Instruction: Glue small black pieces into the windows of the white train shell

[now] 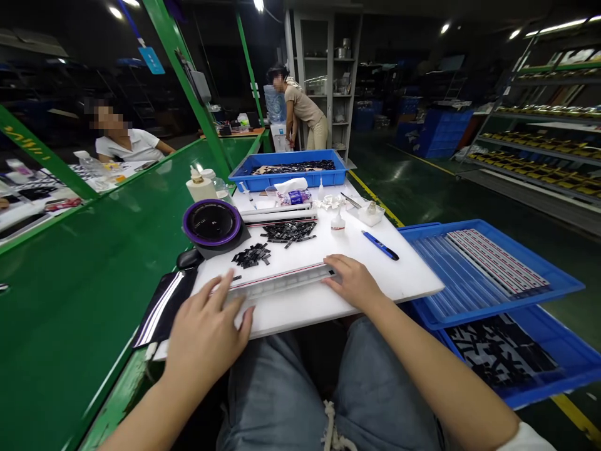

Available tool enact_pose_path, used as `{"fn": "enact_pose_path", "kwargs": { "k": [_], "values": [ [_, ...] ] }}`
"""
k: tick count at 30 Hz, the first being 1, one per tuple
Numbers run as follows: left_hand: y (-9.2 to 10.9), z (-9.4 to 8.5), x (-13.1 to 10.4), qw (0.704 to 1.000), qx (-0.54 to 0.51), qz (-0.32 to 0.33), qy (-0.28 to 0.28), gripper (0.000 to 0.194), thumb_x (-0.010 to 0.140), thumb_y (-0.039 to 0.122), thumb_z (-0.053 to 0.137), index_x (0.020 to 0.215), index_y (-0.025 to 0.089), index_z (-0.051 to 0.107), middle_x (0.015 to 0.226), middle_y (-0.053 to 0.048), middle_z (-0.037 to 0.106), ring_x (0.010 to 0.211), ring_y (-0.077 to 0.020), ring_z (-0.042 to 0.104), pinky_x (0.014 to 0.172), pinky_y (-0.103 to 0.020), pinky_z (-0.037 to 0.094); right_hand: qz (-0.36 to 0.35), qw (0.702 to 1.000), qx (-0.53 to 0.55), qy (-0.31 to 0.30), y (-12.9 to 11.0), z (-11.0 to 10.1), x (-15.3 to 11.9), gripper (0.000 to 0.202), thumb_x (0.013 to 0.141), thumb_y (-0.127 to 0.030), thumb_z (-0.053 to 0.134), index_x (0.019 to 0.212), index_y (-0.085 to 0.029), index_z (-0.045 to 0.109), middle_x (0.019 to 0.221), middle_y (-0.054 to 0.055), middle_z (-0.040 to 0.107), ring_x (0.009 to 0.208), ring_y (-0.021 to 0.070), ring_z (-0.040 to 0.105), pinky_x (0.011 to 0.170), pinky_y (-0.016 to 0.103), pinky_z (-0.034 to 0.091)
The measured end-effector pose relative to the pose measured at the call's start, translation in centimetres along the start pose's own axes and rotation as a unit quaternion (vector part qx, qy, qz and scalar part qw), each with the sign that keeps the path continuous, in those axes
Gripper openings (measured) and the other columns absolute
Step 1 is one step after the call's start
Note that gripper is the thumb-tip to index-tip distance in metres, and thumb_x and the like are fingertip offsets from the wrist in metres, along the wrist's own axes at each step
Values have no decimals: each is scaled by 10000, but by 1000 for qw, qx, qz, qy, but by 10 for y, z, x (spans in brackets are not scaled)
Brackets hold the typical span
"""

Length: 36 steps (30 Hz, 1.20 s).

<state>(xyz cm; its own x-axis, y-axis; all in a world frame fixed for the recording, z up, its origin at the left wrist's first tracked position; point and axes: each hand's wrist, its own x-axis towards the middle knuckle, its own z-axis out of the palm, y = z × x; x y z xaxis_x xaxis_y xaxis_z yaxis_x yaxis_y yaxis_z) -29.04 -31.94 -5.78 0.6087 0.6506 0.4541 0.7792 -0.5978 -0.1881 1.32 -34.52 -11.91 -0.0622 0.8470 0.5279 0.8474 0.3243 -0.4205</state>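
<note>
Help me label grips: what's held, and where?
A long white strip: right hand pinches its right end; left hand at its left end, grip unclear.

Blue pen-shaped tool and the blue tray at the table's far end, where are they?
Blue pen-shaped tool (pixel 379 244), head view: middle of its body.
Blue tray (pixel 256 183), head view: its near wall.

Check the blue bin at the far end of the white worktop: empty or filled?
Not empty: many small dark pieces show inside the blue bin.
</note>
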Motion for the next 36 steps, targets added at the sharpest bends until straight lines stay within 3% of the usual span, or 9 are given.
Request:
{"fn": "enact_pose_path", "kwargs": {
  "k": [5, 10, 13, 16, 18, 24, 29, 32, 36],
  "values": [
    [63, 18, 67, 974, -131, 184, -33, 287, 876, 200, 524, 1086, 186, 720, 1496, -135, 501, 1373, -330, 459, 1086, -522, 453, 21, 999, 33, -4, 1, -4, 0, 431, 865, -256, 652, 1282, -180, 577, 1258, 121, 655, 1169, 271, 625, 1048, 447, 519],
    [91, 47, 102, 962, -160, 202, -94, 291, 861, 175, 546, 1105, 130, 698, 1504, -208, 468, 1339, -333, 500, 1048, -489, 492, 17, 997, 79, -9, -3, -12, -8, 556, 828, -153, 569, 1377, -175, 486, 1323, 126, 613, 1224, 258, 585, 1073, 439, 485],
    [95, 56, 102, 962, -159, 195, -105, 282, 877, 132, 507, 1078, 154, 705, 1465, -187, 524, 1196, -297, 615, 973, -463, 538, 31, 988, 126, 80, 0, -18, -7, 541, 781, -188, 590, 1316, -220, 519, 1272, 108, 621, 1170, 269, 595, 1024, 459, 497],
    [96, 61, 98, 967, -138, 192, -99, 304, 873, 110, 502, 1086, 171, 710, 1475, -167, 521, 1169, -299, 628, 934, -471, 549, 173, 943, 186, 217, 19, -23, 12, 392, 786, -234, 541, 1177, -207, 550, 1180, 117, 619, 1049, 253, 620, 919, 440, 533],
    [96, 62, 96, 967, -123, 203, -92, 327, 870, 93, 491, 1105, 172, 705, 1483, -158, 516, 1180, -300, 618, 926, -473, 545, 254, 917, 191, 240, 37, -23, 36, 375, 792, -255, 528, 1163, -203, 534, 1198, 129, 606, 1043, 249, 617, 895, 437, 536],
    [70, 62, 105, 969, -97, 201, -103, 340, 859, 65, 483, 1094, 155, 711, 1442, -167, 556, 1175, -317, 613, 917, -477, 543, 297, 930, 179, 120, 80, -3, 100, 523, 610, -274, 782, 1091, -201, 592, 1077, 114, 682, 941, 271, 645, 905, 486, 508],
    [52, 67, 120, 978, -79, 154, -116, 335, 893, 97, 454, 1093, 167, 713, 1434, -136, 570, 1165, -317, 628, 931, -477, 551, 266, 934, 218, 94, 85, 9, 104, 275, 705, -297, 719, 944, -206, 617, 932, 61, 702, 934, 264, 643, 932, 474, 483],
    [57, 70, 128, 978, -89, 136, -127, 333, 892, 112, 448, 1090, 182, 706, 1490, -115, 515, 1135, -308, 652, 912, -466, 564, 227, 927, 288, 81, 82, 0, 101, 342, 769, -397, 660, 1049, -216, 586, 1028, 42, 701, 959, 219, 659, 897, 385, 521],
    [65, 75, 133, 979, -94, 110, -143, 320, 881, 126, 446, 1073, 198, 692, 1569, -94, 409, 1075, -298, 684, 827, -447, 590, 188, 831, 521, 49, 69, -23, 95, 474, 800, -472, 615, 1203, -254, 490, 1000, 24, 669, 872, 191, 678, 712, 318, 542]
  ]
}}
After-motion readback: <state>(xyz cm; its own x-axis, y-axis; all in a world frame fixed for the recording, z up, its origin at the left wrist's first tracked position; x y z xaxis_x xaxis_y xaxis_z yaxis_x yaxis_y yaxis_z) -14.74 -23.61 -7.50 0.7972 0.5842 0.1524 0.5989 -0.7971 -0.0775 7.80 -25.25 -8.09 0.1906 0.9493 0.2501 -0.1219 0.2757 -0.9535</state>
